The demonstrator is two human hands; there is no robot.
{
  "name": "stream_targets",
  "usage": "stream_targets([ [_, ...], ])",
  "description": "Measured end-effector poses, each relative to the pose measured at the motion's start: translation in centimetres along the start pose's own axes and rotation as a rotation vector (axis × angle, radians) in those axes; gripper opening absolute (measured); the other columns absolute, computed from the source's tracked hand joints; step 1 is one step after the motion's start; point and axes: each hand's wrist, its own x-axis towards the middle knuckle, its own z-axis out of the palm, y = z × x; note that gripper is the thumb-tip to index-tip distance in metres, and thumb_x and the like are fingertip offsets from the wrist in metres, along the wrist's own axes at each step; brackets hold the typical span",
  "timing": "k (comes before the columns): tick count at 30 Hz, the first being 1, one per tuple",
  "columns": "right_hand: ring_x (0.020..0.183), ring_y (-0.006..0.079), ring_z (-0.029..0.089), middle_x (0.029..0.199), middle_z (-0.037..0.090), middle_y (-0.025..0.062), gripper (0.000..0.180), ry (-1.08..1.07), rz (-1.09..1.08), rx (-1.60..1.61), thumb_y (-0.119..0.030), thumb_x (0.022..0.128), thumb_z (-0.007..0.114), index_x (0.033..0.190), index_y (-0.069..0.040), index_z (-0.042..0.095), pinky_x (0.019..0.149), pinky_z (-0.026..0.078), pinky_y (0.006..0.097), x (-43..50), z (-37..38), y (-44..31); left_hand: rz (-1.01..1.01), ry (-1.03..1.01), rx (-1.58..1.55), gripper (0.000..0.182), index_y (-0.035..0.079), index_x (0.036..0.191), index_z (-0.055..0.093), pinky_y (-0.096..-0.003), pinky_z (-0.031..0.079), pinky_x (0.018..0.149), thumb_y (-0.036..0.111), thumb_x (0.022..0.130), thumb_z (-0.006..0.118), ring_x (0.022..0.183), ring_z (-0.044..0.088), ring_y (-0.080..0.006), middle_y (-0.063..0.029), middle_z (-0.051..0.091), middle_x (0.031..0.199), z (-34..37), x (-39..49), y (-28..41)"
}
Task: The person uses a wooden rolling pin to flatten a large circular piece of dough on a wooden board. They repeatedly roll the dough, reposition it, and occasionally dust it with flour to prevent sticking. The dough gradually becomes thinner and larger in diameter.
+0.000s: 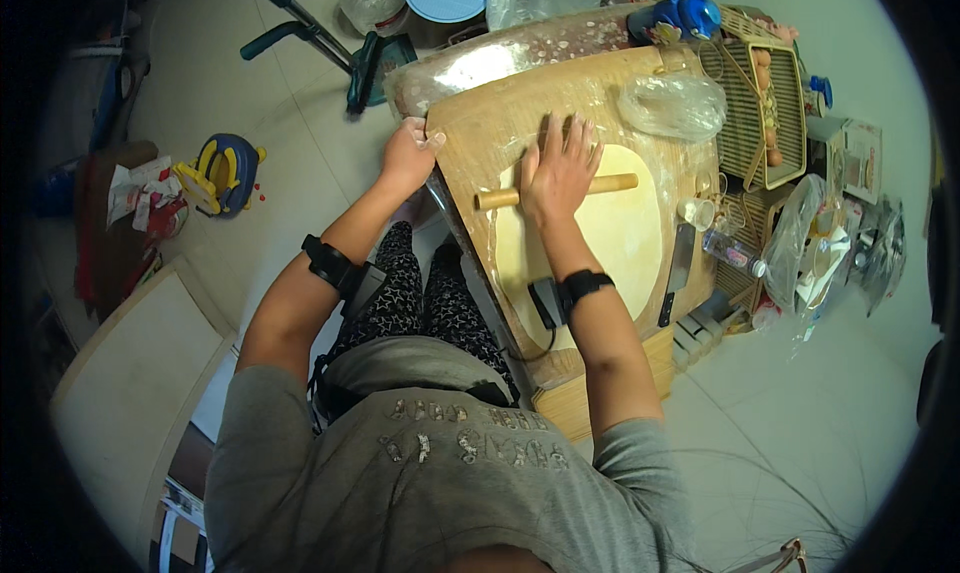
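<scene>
A large oval sheet of pale rolled dough (622,250) lies on a floured wooden board (480,115). Across its upper part rests a wooden rolling pin (613,184). My right hand (559,171) lies palm down over the pin's middle, its fingers stretched beyond it onto the dough and board; whether the palm presses on the pin is hidden. With bent fingers and thumb, my left hand (414,151) grips the board's upper left corner. Right of the dough lies a cleaver (679,261) with a black handle.
On the board's far side lies a clear plastic bag (673,106). A plastic bottle (733,252) and small glass cups (697,213) stand or lie at the right edge, beside a basket with eggs (796,115). A blue bottle (679,17) is behind. A chair (139,400) stands at left.
</scene>
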Motion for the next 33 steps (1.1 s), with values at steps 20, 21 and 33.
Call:
stream_targets([
  [20, 0.150, 0.0390, 0.035, 0.157, 0.044, 0.0225, 0.062, -0.050, 0.016, 0.005, -0.031, 0.100, 0.051, 0.154, -0.003, 0.042, 0.125, 0.018, 0.0565, 2.7, 2.4, 1.6, -0.026, -0.015, 0.167, 0.031, -0.003, 0.120, 0.056, -0.0339, 0.055, 0.084, 0.013, 0.098, 0.071, 0.091, 0.069, -0.0179, -0.0120, 0.071, 0.102, 0.3, -0.3, 0.0],
  [21, 0.149, 0.0388, 0.036, 0.157, 0.044, 0.0224, 0.062, -0.007, -0.012, -0.012, -0.032, 0.100, 0.051, 0.154, -0.004, 0.042, 0.124, 0.019, 0.0562, 3.9, 2.6, 1.4, -0.017, -0.019, 0.127, 0.031, -0.003, 0.120, 0.055, -0.0335, 0.055, 0.084, 0.012, 0.098, 0.071, 0.091, 0.069, -0.0177, -0.0118, 0.071, 0.102, 0.3, -0.2, -0.1],
  [33, 0.120, 0.0361, 0.057, 0.121, 0.065, 0.0140, 0.037, -0.014, -0.305, 0.389, -0.024, 0.094, 0.070, 0.128, -0.009, 0.065, 0.113, 0.036, 0.0547, 5.5, -1.6, 2.0, 0.027, -0.057, 0.033, 0.031, -0.003, 0.123, 0.053, -0.0311, 0.054, 0.087, 0.010, 0.100, 0.068, 0.094, 0.067, -0.0158, -0.0104, 0.069, 0.105, 0.0, 0.1, -0.4],
])
